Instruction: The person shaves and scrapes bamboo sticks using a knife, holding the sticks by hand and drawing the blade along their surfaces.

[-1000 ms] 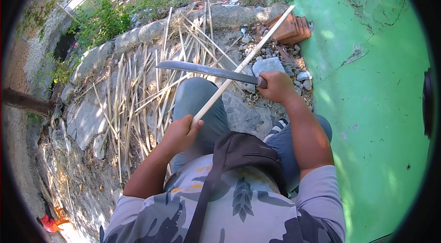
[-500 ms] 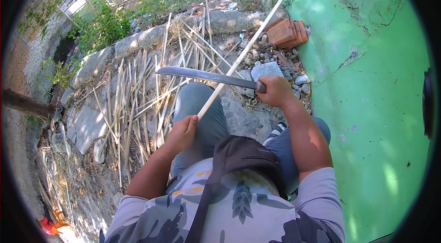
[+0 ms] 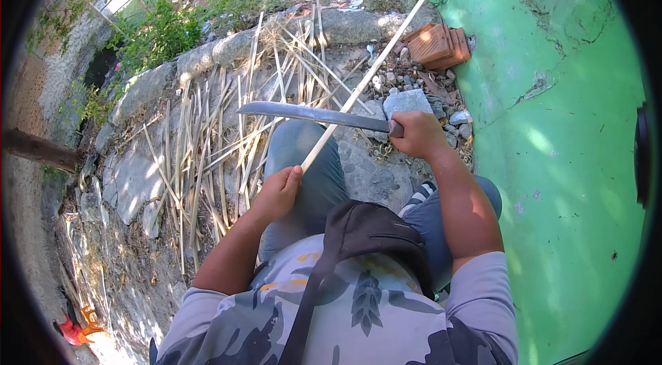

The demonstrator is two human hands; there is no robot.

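My left hand (image 3: pixel 279 192) is closed around the lower end of a long pale wooden strip (image 3: pixel 364 83), perhaps bamboo, that slants away up to the right. In my right hand (image 3: pixel 418 134) is the dark handle of a machete (image 3: pixel 303 112). Its long grey blade points left and crosses the strip above my left knee, touching or nearly touching it. Many similar pale strips (image 3: pixel 200 137) lie scattered on the stony ground to the left and ahead of my knees.
Reddish hollow bricks (image 3: pixel 436 46) are stacked by the green wall (image 3: pixel 552 179) on my right. A grey stone block (image 3: pixel 407 103) sits among rubble ahead. Low stone edging (image 3: pixel 227 50) and a bush (image 3: pixel 165 34) lie beyond the strips. A wooden post (image 3: pixel 41 149) juts in at left.
My hands keep their grips on the strip and the machete, with the blade still across the strip. The whole view has shifted slightly; little else differs.
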